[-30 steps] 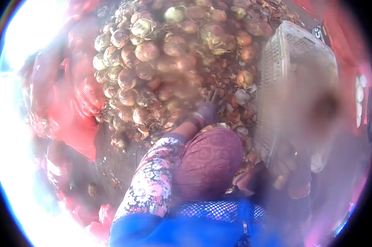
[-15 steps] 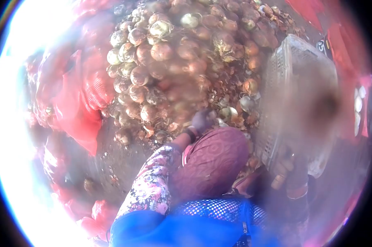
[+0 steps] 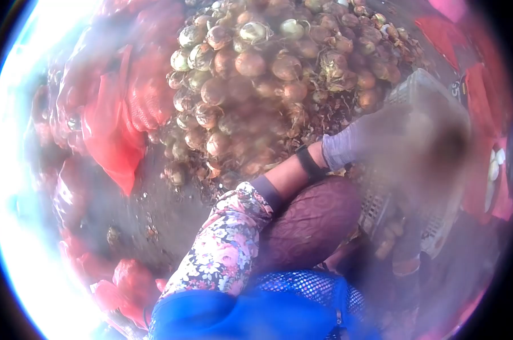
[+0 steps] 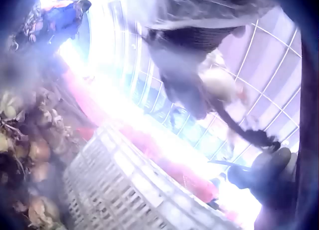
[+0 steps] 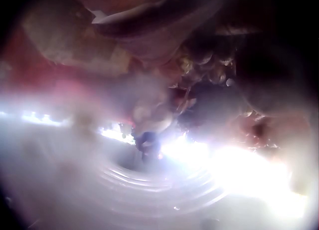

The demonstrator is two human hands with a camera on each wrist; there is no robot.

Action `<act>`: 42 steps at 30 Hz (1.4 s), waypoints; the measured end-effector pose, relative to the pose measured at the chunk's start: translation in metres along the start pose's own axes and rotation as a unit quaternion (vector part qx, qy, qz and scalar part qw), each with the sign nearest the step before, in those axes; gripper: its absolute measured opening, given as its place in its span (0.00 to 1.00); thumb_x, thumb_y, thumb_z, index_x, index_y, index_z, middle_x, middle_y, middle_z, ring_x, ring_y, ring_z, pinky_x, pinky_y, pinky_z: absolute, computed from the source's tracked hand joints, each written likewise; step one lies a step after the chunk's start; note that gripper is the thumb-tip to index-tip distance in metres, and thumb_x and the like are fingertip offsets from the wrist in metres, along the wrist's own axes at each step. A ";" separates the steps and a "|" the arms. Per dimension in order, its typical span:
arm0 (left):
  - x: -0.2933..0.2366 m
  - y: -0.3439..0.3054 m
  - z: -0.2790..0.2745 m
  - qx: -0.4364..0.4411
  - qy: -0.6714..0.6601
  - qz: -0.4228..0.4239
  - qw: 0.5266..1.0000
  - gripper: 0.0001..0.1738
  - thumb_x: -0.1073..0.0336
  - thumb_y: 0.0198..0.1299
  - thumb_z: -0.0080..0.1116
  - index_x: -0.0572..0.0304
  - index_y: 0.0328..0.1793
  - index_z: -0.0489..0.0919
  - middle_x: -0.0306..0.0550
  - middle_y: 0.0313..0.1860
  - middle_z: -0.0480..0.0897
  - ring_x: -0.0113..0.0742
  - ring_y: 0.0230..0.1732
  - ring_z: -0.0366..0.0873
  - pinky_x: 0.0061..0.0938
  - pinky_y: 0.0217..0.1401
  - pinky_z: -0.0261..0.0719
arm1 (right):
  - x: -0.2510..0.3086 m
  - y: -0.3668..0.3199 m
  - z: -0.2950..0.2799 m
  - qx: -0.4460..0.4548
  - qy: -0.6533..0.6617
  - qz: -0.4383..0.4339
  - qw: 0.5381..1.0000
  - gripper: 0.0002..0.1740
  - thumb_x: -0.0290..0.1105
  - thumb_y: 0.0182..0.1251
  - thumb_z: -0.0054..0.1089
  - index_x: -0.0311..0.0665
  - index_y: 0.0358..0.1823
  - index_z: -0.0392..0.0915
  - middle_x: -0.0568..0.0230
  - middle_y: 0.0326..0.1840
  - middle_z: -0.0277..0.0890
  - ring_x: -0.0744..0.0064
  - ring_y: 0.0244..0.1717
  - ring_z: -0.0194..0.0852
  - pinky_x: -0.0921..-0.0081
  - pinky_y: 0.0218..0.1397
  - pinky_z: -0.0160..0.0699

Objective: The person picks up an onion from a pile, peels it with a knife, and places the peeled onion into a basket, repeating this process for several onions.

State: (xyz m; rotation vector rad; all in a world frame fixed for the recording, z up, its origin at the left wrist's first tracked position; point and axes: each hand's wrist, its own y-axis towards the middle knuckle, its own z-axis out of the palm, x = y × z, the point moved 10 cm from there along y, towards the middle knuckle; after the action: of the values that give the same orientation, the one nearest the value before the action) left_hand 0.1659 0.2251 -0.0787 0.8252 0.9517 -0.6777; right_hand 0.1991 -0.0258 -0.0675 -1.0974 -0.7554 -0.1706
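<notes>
My left hand, in a greyish-purple glove with a dark band at the wrist, reaches across my knee to the pale plastic crate. A lens smudge blurs its fingers in the head view. In the left wrist view the gloved hand curls around a pale, rounded onion, above the crate's slatted wall. My right hand is low beside the crate, fingers bent and hazy; I cannot tell whether it holds anything. Onions lie heaped beyond my knee.
Red mesh sacks stand on the left, with more red bags near my left side. My bent knee lies beneath the left forearm. Red sacking edges the far right. Loose skins litter the ground around the heap.
My left hand spread over the onions, then closed low at the heap's near edge. It has since swung right to the crate. The right hand stays low by the crate.
</notes>
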 end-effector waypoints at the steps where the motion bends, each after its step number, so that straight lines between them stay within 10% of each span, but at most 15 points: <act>1: -0.012 0.000 0.009 0.023 0.076 0.042 0.996 0.27 0.58 0.64 0.64 0.64 0.65 0.74 0.49 0.57 0.81 0.40 0.56 0.81 0.33 0.58 0.82 | -0.003 0.002 -0.006 -0.011 0.000 -0.001 1.000 0.19 0.38 0.71 0.54 0.38 0.60 0.74 0.72 0.29 0.74 0.88 0.11 0.49 0.84 0.13 0.49; 7: 0.113 -0.126 -0.144 -0.061 0.533 -0.263 0.802 0.20 0.54 0.52 0.69 0.59 0.45 0.84 0.59 0.44 0.83 0.57 0.46 0.81 0.47 0.47 0.79 | -0.025 0.010 0.001 0.099 -0.029 0.073 0.992 0.17 0.43 0.72 0.53 0.38 0.30 0.75 0.77 0.11 0.56 0.84 0.08 0.45 0.82 0.12 0.48; 9: 0.142 -0.177 -0.179 0.009 0.650 -0.292 0.702 0.22 0.53 0.56 0.63 0.52 0.54 0.80 0.53 0.46 0.82 0.52 0.48 0.80 0.44 0.43 0.81 | -0.023 0.010 0.003 0.065 -0.058 0.044 0.995 0.19 0.44 0.72 0.52 0.39 0.27 0.74 0.79 0.09 0.51 0.83 0.08 0.45 0.82 0.12 0.48; 15: 0.166 -0.213 -0.181 0.108 0.817 -0.183 0.536 0.25 0.52 0.57 0.60 0.49 0.59 0.78 0.49 0.52 0.76 0.49 0.54 0.75 0.44 0.41 0.81 | -0.014 0.006 0.014 0.015 -0.025 0.023 0.999 0.21 0.40 0.71 0.52 0.33 0.57 0.75 0.74 0.20 0.67 0.84 0.09 0.49 0.82 0.13 0.54; 18: 0.181 -0.207 -0.208 0.021 0.768 -0.223 0.600 0.20 0.49 0.58 0.58 0.46 0.52 0.82 0.47 0.44 0.80 0.49 0.45 0.79 0.42 0.35 0.80 | -0.020 0.009 0.009 0.059 -0.024 0.034 0.997 0.28 0.38 0.71 0.52 0.33 0.70 0.66 0.73 0.27 0.72 0.86 0.10 0.51 0.82 0.14 0.56; 24: 0.200 -0.193 -0.200 0.178 0.818 -0.257 0.483 0.17 0.56 0.62 0.53 0.54 0.48 0.86 0.42 0.37 0.83 0.41 0.36 0.81 0.37 0.36 0.77 | -0.016 0.003 0.016 0.043 -0.055 0.029 0.997 0.29 0.38 0.70 0.53 0.31 0.68 0.67 0.73 0.27 0.73 0.85 0.11 0.52 0.83 0.13 0.55; 27: 0.210 -0.196 -0.200 0.129 0.848 -0.162 0.488 0.13 0.53 0.56 0.58 0.49 0.27 0.86 0.38 0.26 0.82 0.36 0.28 0.81 0.38 0.25 0.74 | -0.016 0.003 0.016 0.056 -0.038 0.026 0.997 0.29 0.38 0.69 0.54 0.31 0.68 0.66 0.72 0.27 0.73 0.85 0.11 0.52 0.83 0.13 0.56; 30: 0.220 -0.202 -0.213 0.209 0.752 -0.252 0.572 0.13 0.58 0.60 0.56 0.53 0.41 0.88 0.42 0.41 0.86 0.43 0.40 0.83 0.39 0.41 0.79 | -0.011 -0.002 0.020 0.063 -0.039 0.007 0.997 0.29 0.38 0.70 0.53 0.30 0.68 0.66 0.71 0.27 0.74 0.86 0.11 0.53 0.83 0.13 0.57; 33: 0.189 -0.202 -0.193 0.225 0.854 -0.121 0.453 0.18 0.60 0.57 0.63 0.61 0.51 0.84 0.48 0.43 0.86 0.46 0.43 0.83 0.39 0.45 0.80 | -0.019 -0.001 0.005 0.030 -0.038 0.018 0.999 0.28 0.37 0.70 0.53 0.30 0.67 0.67 0.70 0.27 0.74 0.85 0.11 0.54 0.83 0.14 0.59; 36: 0.101 -0.175 -0.197 -0.040 0.623 -0.381 0.682 0.31 0.58 0.53 0.71 0.66 0.61 0.75 0.50 0.45 0.85 0.44 0.45 0.83 0.38 0.48 0.81 | -0.021 0.001 0.005 0.054 -0.034 0.003 0.998 0.27 0.37 0.70 0.52 0.29 0.66 0.67 0.69 0.27 0.74 0.83 0.13 0.57 0.82 0.15 0.61; 39: 0.080 -0.126 -0.171 -0.213 0.275 -0.285 0.893 0.43 0.57 0.49 0.77 0.67 0.66 0.68 0.51 0.53 0.82 0.41 0.53 0.80 0.34 0.56 0.78 | -0.022 0.001 0.012 0.043 -0.038 0.001 0.998 0.27 0.38 0.70 0.53 0.29 0.66 0.67 0.68 0.27 0.74 0.81 0.15 0.60 0.82 0.16 0.63; 42: 0.013 -0.047 -0.078 -0.161 0.132 -0.136 0.969 0.41 0.61 0.46 0.80 0.61 0.65 0.71 0.50 0.56 0.80 0.41 0.58 0.78 0.35 0.57 0.82 | -0.022 0.004 0.017 0.044 -0.040 0.016 0.998 0.27 0.38 0.69 0.53 0.30 0.66 0.68 0.69 0.28 0.75 0.83 0.17 0.61 0.84 0.17 0.64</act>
State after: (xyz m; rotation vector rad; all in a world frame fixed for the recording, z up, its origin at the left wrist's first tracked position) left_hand 0.1005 0.2645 -0.1305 0.5052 1.3931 -0.6341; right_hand 0.1763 -0.0146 -0.0800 -1.0368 -0.8093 -0.0656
